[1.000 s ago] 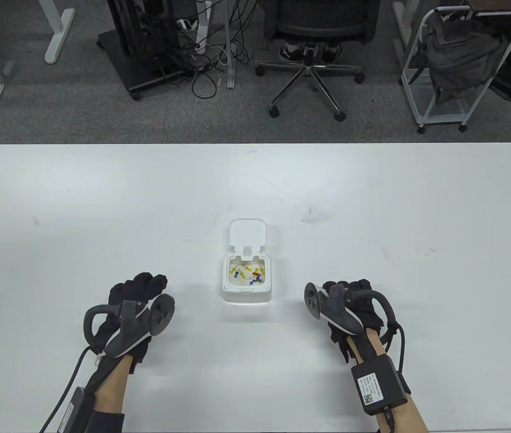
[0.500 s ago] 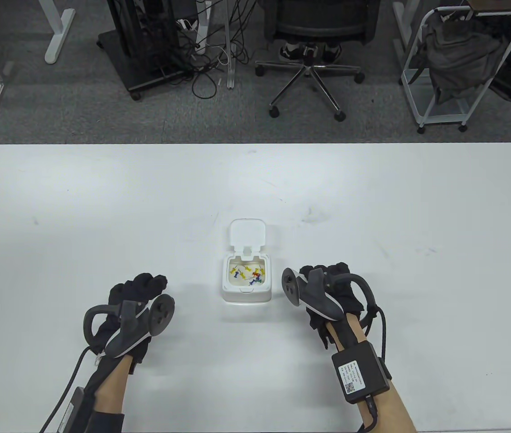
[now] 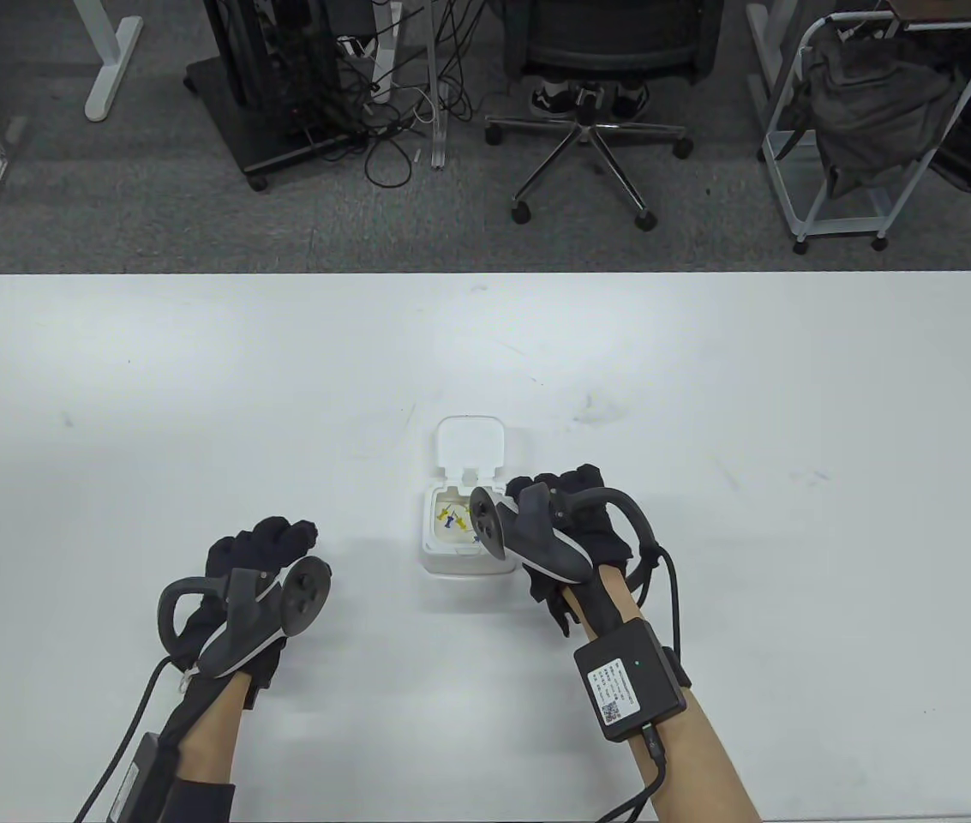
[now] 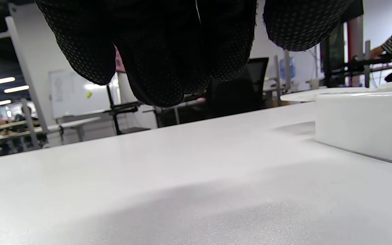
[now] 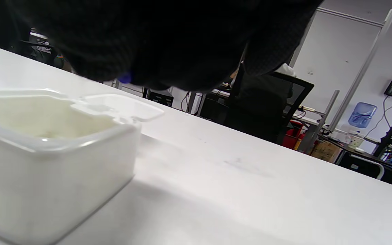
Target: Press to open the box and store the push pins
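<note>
A big white desk [image 3: 194, 386] fills the room's front, with a gray carpet, a rolling chair [image 3: 588, 111] and a wire cart [image 3: 871, 129] behind it. A small white box [image 3: 459, 557] sits near the middle of the desk, closer to the near edge. Its lid [image 3: 470, 442] is flipped open and points toward the far edge. Little colored push pins [image 3: 451, 518] lie inside the box.

The right hand [image 3: 575, 523] is just beside the right side of the box, and its tracker hangs over part of the opening. In the right wrist view its fingers [image 5: 168, 44] are bunched over the box, with a tiny blue bit peeking out under them. I cannot tell if it pinches anything.

The left hand [image 3: 254, 557] rests on the desk, apart from the box on its left. Its fingers [image 4: 155, 61] hang loosely curled and hold nothing.
</note>
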A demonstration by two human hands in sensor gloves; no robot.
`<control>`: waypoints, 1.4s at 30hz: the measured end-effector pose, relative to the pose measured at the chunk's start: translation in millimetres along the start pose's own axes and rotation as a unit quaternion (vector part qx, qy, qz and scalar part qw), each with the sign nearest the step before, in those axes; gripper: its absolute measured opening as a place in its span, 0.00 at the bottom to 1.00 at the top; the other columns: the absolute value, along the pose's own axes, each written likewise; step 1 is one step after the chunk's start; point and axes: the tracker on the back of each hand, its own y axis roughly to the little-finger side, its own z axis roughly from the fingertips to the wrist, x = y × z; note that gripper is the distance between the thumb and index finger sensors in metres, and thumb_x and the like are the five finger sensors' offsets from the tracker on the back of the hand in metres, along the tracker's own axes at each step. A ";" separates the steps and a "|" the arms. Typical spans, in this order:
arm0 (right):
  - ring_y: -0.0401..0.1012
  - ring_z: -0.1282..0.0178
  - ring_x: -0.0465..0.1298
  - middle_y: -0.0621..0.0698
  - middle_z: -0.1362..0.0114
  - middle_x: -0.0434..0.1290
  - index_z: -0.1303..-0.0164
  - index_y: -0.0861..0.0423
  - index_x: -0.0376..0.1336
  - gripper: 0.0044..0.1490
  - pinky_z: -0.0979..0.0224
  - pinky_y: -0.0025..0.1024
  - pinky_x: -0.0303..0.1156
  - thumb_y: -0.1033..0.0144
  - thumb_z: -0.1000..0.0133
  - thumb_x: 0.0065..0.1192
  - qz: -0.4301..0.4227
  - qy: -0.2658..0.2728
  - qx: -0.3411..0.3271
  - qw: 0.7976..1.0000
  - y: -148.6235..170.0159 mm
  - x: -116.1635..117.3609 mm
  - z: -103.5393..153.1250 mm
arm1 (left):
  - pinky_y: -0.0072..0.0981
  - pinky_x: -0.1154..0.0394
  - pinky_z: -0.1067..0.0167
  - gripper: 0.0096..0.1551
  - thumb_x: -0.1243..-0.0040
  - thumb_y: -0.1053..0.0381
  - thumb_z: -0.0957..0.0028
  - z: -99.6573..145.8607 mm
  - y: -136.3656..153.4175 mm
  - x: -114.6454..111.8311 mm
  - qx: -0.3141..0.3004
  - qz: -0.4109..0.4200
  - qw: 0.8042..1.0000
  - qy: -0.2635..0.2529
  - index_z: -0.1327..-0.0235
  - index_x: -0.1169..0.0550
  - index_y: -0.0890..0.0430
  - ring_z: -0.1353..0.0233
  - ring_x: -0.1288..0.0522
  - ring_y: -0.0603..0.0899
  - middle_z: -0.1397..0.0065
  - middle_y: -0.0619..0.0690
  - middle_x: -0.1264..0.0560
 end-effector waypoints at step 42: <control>0.47 0.36 0.78 0.45 0.31 0.74 0.35 0.43 0.59 0.32 0.21 0.57 0.66 0.50 0.51 0.59 -0.134 -0.048 0.041 0.989 8.2 8.9 -35.4 | 0.56 0.25 0.26 0.32 0.49 0.35 0.47 -2.9 -0.1 -2.1 0.000 0.000 1.000 0.010 0.30 0.25 0.44 0.33 0.17 0.54 0.25 0.47 0.24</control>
